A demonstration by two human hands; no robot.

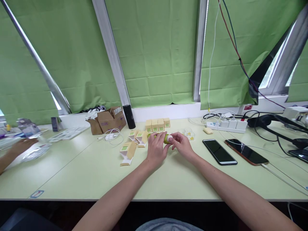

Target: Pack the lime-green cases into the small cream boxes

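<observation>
Both hands meet above the table (168,179) around a small yellow-green object with a white end (166,139), perhaps a little bottle or tube. My left hand (157,148) wraps round its green part and hides much of it. The thumb and fingers of my right hand (182,145) are closed at the white end. Left of the hands lie small cream boxes with green windows, their flaps open, one of them nearest the front (129,150). Behind the hands stands a row of similar closed boxes (154,123). A clear plastic tray with yellow bits (189,134) lies just beyond my right hand.
On the right are two phones (219,151) (245,151), a power strip (227,125), cables and a black headset (276,120). At the back left stand a cardboard box (110,122) and a black cylinder (129,117). Another person's hand (24,145) is at far left.
</observation>
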